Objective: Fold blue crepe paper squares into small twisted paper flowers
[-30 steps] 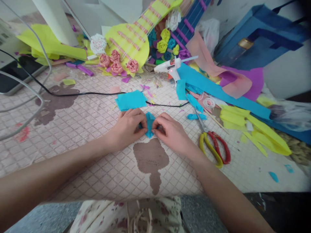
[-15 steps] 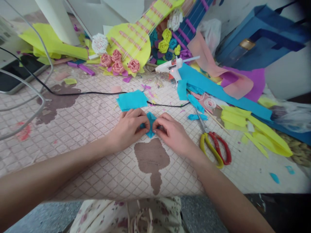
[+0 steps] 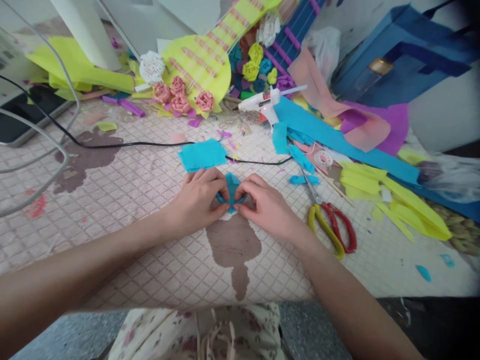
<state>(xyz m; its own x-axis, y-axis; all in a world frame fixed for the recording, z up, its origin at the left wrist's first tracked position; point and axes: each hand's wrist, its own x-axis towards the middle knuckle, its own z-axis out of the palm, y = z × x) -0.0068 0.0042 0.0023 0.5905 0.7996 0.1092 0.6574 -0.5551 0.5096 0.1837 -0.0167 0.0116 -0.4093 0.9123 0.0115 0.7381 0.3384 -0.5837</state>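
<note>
A small piece of folded blue crepe paper (image 3: 232, 186) lies between my two hands, just above a bare brown patch of the tablecloth. My left hand (image 3: 208, 194) pinches its left side between thumb and fingertips. On the opposite side, my right hand (image 3: 260, 200) is closed in a similar pinch on the paper. The fingers of both hands cover part of its edges. Right behind my left hand rests a stack of flat blue crepe paper pieces (image 3: 203, 155), lying over a black cord (image 3: 150, 144).
To the right lie scissors (image 3: 328, 227) with red and yellow handles. A white glue gun (image 3: 262, 104) stands behind, near a long blue paper strip (image 3: 348, 137). Paper roses (image 3: 180, 102) sit by a yellow paper guitar (image 3: 204, 65). Yellow paper strips (image 3: 405, 200) lie at right.
Both thumbs have pressed in slightly toward the middle of the blue paper, and its sides are folded more inward. The camera view has shifted very slightly.
</note>
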